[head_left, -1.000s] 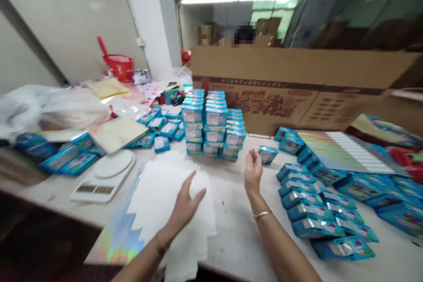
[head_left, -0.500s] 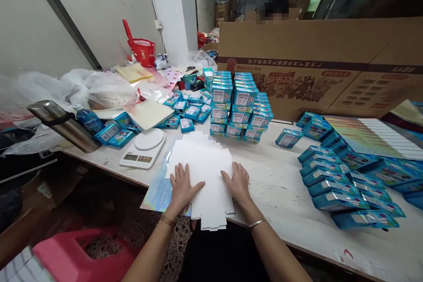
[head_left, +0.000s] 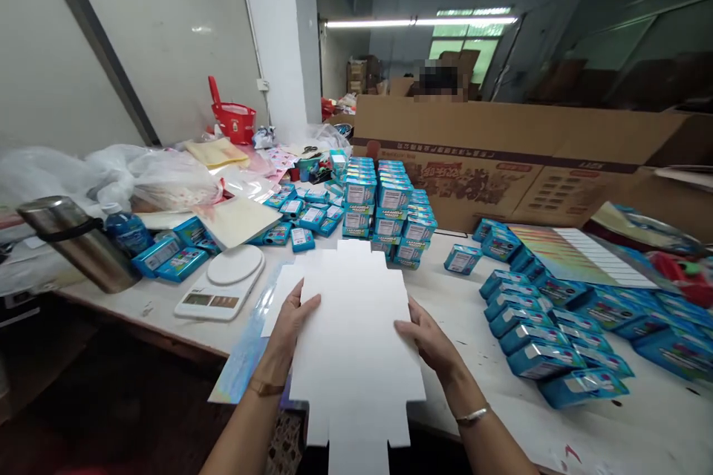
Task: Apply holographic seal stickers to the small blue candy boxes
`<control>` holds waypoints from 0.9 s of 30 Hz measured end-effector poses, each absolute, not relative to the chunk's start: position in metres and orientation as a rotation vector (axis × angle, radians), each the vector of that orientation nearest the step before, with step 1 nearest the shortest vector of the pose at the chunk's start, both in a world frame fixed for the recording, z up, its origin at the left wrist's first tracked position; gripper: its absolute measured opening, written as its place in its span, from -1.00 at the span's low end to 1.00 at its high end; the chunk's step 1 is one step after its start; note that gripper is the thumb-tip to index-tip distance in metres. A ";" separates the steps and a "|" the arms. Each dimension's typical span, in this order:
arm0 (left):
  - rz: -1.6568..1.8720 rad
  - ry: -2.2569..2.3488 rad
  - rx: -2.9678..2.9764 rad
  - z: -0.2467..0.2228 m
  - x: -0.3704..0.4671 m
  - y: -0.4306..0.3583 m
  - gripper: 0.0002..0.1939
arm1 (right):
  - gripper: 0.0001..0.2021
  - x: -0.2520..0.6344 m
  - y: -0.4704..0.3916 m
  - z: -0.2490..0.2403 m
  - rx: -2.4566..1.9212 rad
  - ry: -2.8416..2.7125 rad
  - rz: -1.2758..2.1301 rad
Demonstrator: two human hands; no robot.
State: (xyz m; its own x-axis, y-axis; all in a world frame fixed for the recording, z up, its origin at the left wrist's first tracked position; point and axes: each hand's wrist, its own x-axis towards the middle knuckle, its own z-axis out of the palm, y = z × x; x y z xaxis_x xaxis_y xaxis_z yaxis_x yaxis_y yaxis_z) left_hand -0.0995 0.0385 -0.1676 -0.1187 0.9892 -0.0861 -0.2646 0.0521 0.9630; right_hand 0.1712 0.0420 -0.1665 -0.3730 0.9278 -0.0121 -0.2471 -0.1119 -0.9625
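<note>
At the far left, a silver steel flask with a black band (head_left: pixel 83 252) is leaning on the white table (head_left: pixel 150 304), beside a clear plastic bottle of blue liquid (head_left: pixel 125 231). Next to the bottle, blue cartons (head_left: pixel 181 264) are lying flat. A white digital scale with a round plate (head_left: pixel 235 266) is resting in front of a cream flat sheet (head_left: pixel 239 219). Rightward, a shiny iridescent sheet (head_left: pixel 237 371) is lying under white card (head_left: pixel 275 306).

The left hand (head_left: pixel 290 326) is grasping the left edge of a white notched card blank (head_left: pixel 356 341); its thumb is pressing on the upper face, and its other fingers are partly hidden at the edge. The hand is half open around the card. The blank is spanning the space between both hands, its near end reaching past the table's front edge; whether it is 1 layer or several, I cannot tell. Behind it, blue printed cartons (head_left: pixel 390 215) are standing in stacks.

The right hand (head_left: pixel 434 334) is grasping the blank's right edge, also half open, thumb lying on top and fingers curving along the side. A silver bangle (head_left: pixel 472 416) is circling that wrist. Beyond, 1 separate blue carton (head_left: pixel 463 260) is standing near rows of blue cartons (head_left: pixel 535 345).
</note>
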 end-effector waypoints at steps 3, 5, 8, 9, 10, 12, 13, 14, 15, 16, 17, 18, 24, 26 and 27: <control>1.130 0.903 0.768 -0.157 -0.071 0.038 -0.25 | -0.26 0.200 0.031 -0.160 -0.851 -1.061 1.676; 1.069 0.804 0.750 -0.164 -0.048 0.040 -0.25 | -0.22 0.214 0.026 -0.161 -0.852 -0.897 1.625; 1.040 0.714 0.753 -0.184 -0.014 0.044 -0.25 | -0.25 0.228 0.019 -0.172 -0.791 -0.712 1.565; 1.058 0.697 0.765 -0.190 -0.003 0.045 -0.26 | -0.28 0.232 0.017 -0.177 -0.775 -0.680 1.541; 1.089 0.676 0.781 -0.194 0.007 0.045 -0.25 | -0.31 0.236 0.015 -0.182 -0.767 -0.660 1.520; 1.146 0.637 0.804 -0.196 0.025 0.043 -0.24 | -0.40 0.245 0.012 -0.190 -0.765 -0.643 1.493; 1.159 0.629 0.805 -0.194 0.032 0.041 -0.23 | -0.44 0.250 0.011 -0.194 -0.769 -0.639 1.496; 1.156 0.633 0.796 -0.191 0.038 0.038 -0.24 | -0.48 0.255 0.010 -0.197 -0.774 -0.629 1.510; 1.142 0.647 0.777 -0.187 0.043 0.036 -0.26 | -0.53 0.260 0.010 -0.200 -0.777 -0.610 1.528; 1.125 0.664 0.752 -0.183 0.046 0.033 -0.28 | -0.56 0.266 0.011 -0.202 -0.776 -0.581 1.546; 1.111 0.682 0.721 -0.180 0.049 0.031 -0.29 | -0.59 0.272 0.012 -0.204 -0.775 -0.546 1.563; 1.104 0.700 0.692 -0.176 0.051 0.029 -0.29 | -0.61 0.277 0.013 -0.206 -0.778 -0.508 1.581; 1.135 0.936 0.811 -0.157 0.053 0.031 -0.36 | -0.56 0.305 0.024 -0.216 -1.110 -0.472 1.532; 1.015 0.975 0.816 -0.154 0.051 0.037 -0.35 | -0.56 0.308 0.028 -0.218 -1.174 -0.519 1.468; 0.956 0.964 0.778 -0.154 0.050 0.040 -0.33 | -0.56 0.309 0.031 -0.219 -1.181 -0.540 1.456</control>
State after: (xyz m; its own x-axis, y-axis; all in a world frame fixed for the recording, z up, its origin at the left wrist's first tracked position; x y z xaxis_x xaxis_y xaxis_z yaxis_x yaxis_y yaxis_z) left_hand 0.0504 0.0398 -0.1541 0.2516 0.9154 -0.3141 -0.3065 0.3832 0.8714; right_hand 0.3091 0.0308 -0.2190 0.1310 0.9228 -0.3623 -0.4630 -0.2661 -0.8454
